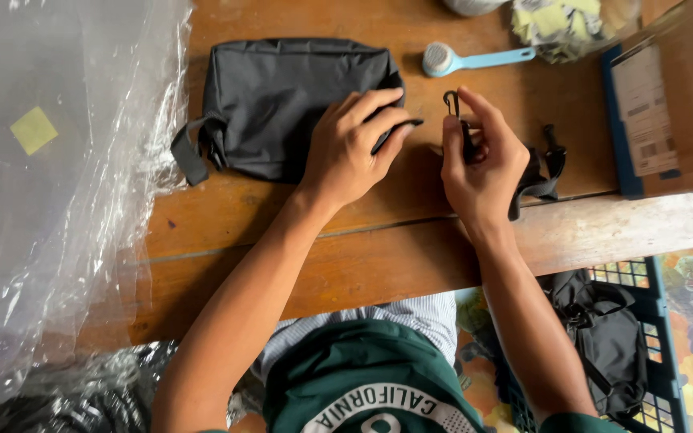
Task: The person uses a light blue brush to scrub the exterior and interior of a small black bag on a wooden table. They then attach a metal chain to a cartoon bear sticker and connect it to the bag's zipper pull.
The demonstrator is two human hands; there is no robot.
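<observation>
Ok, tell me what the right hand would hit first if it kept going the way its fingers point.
The right hand, holding a black strap clip, points up the wooden table. Straight on, it would likely meet the blue-handled brush first, though depth is hard to judge from above.

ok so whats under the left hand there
The left hand rests on the right end of a black pouch, fingers over a small tab at its edge. The pouch lies on the wooden table. What the palm covers is hidden.

Under my left hand (354, 148) I note a black pouch (282, 104); my right hand (483, 160) holds a black clip (451, 103); beyond it, a light-blue brush (475, 58); brown wooden table (378, 240).
</observation>
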